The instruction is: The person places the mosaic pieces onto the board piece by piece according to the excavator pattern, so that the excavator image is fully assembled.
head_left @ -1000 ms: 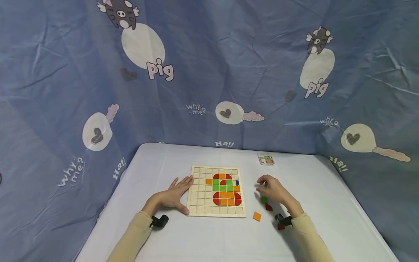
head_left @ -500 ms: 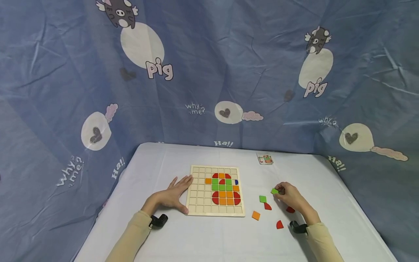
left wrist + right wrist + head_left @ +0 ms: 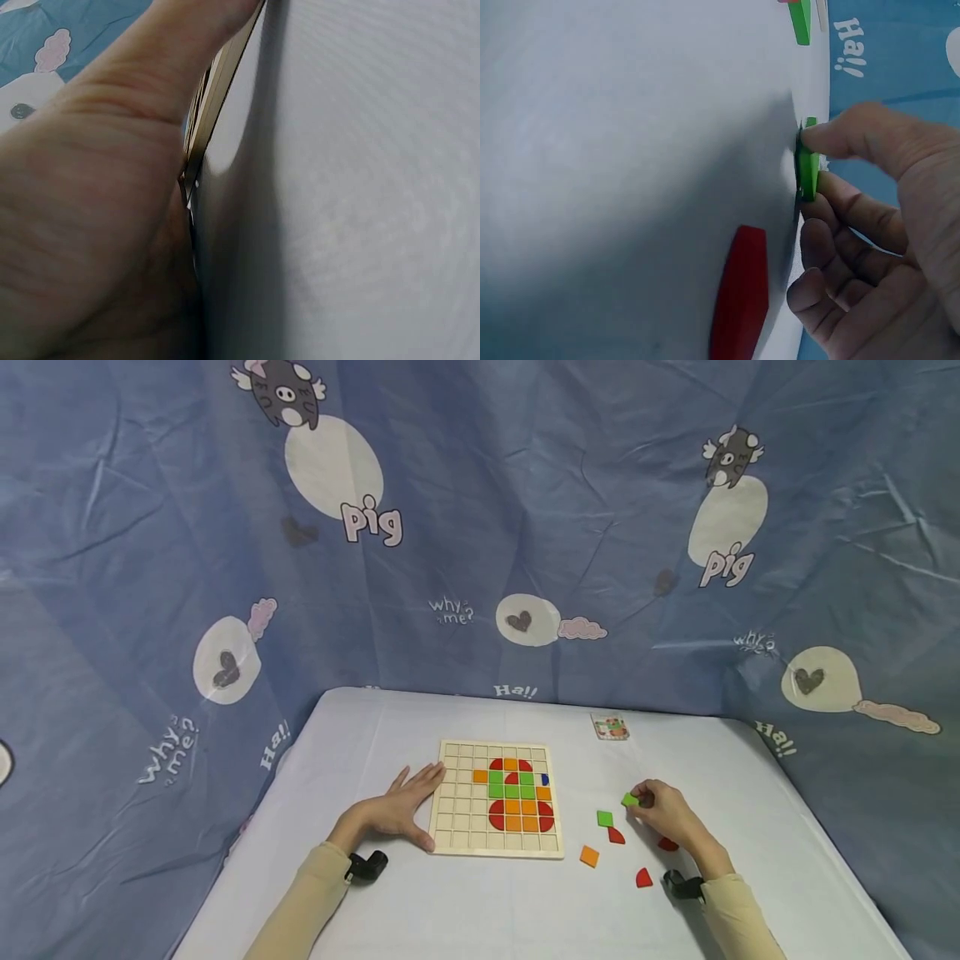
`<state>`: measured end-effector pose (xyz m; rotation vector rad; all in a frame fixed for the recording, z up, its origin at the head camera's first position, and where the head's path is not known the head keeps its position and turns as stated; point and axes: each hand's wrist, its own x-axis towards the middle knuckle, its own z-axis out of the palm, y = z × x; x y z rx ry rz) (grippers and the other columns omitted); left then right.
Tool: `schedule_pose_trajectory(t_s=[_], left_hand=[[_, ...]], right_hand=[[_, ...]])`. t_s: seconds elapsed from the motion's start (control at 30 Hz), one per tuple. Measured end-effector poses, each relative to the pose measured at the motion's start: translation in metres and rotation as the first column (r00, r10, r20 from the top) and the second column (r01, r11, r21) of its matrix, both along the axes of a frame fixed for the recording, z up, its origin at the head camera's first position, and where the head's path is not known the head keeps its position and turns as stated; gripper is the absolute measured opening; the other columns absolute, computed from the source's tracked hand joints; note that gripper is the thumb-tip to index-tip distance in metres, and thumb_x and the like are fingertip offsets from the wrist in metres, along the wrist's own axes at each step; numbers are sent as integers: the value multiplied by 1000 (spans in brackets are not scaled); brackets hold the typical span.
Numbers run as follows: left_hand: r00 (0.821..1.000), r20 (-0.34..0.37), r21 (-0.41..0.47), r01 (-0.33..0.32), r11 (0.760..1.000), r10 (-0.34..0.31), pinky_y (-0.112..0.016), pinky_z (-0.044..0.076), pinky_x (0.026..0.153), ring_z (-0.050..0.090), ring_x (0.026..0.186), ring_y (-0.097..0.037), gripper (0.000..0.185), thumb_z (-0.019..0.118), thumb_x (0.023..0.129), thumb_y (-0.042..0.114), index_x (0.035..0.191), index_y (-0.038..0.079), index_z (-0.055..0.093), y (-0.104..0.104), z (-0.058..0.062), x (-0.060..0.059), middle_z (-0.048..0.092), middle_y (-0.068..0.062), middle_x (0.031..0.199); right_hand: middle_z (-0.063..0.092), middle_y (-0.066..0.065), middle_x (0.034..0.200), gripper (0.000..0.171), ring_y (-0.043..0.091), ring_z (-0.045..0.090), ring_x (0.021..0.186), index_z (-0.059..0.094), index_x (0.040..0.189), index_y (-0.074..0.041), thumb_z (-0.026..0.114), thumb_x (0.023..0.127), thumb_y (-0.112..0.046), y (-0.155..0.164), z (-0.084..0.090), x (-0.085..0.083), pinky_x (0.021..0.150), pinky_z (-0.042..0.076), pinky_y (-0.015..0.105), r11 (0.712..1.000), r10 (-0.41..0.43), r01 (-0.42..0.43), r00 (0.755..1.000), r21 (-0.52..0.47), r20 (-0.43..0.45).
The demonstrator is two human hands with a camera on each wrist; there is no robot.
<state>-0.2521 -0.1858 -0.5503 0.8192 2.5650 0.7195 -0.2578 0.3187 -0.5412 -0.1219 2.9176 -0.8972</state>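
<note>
My left hand (image 3: 397,808) lies with spread, straight fingers against the left edge of a wooden grid board (image 3: 453,814); its fingertips and thumb touch the rim. The left wrist view shows my palm close up beside the board's edge (image 3: 217,94). Orange, green, red and blue tiles fill part of the board's right half. To the right of the board, my right hand (image 3: 667,812) pinches a green square tile (image 3: 629,800) between thumb and fingers. In the right wrist view this green tile (image 3: 808,165) stands close to the table surface; whether it touches cannot be told.
Near my right hand lie another green square tile (image 3: 604,819), an orange square tile (image 3: 589,857) and red quarter-round tiles, one (image 3: 643,878) closer to me and one (image 3: 667,844) partly under the hand. A small picture card (image 3: 611,727) lies at the back right.
My right hand has moved right, away from the board, and now pinches a green square tile. Over the last half second it has hardly moved. The left hand stays at the board.
</note>
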Motion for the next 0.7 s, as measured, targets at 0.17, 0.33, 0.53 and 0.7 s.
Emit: schedule_pose_trajectory(t_s=[0.17,0.33,0.53,0.7], left_hand=[[1000,-1,-9,-6,1000,6,-55,-13,119,-5,151,-26,132,81,63,61,156,9,4,-1,-2,0,-4,-6,164],[1000,-6,-13,-11,1000,11,-54,-13,119,-5,151,-26,132,81,63,62,156,9,4,-2,-2,0,-3,-6,164],[1000,-3,-10,-7,1000,7,-54,-13,119,-6,151,-26,132,81,62,63,156,10,4,-1,-2,0,-3,-5,164],[1000,-7,-17,-8,1000,8,-54,-13,119,-5,151,-26,133,80,62,64,156,10,3,0,-1,-1,-3,-5,164]], right_hand=[[62,6,92,30,15,53,80,63,104,-3,74,82,-20,-14,5,-5,65,46,24,1000,17,-17,999,-10,-38],[63,5,92,26,15,52,79,64,103,-5,74,82,-18,-48,14,-10,62,45,22,990,118,-125,987,-64,-111],[62,-1,95,22,13,52,82,65,102,-11,73,83,-18,-106,22,-20,65,46,24,965,244,-254,961,-67,-132],[62,-3,97,21,14,55,81,66,102,-12,74,84,-21,-157,27,-29,69,49,27,937,339,-347,930,-34,-145]])
